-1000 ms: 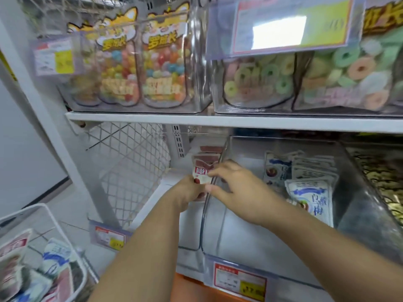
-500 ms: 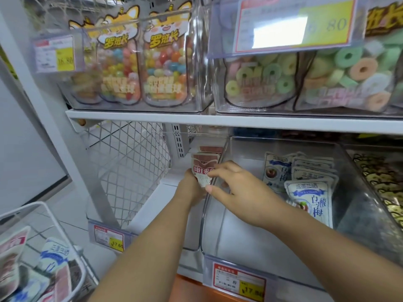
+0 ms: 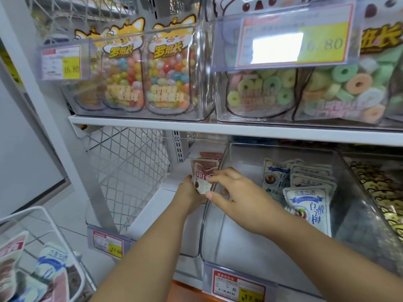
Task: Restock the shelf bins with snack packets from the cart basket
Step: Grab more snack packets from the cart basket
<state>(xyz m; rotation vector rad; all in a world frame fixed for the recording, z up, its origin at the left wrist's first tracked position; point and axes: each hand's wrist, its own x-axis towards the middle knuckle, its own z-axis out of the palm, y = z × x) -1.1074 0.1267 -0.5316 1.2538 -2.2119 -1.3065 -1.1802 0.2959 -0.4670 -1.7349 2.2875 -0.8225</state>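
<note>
While the left hand (image 3: 189, 191) grips the pink packet (image 3: 202, 178) from below, the right hand (image 3: 236, 192) pinches its edge, holding it upright inside the left clear bin (image 3: 192, 233), against more packets.

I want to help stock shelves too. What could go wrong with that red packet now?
The red packet stands upright between the left hand and right hand; once released, it might flop over instead of lining up with those behind. The right hand reaches across the bin wall, so pulling back could bump it or the blue packets.
</note>
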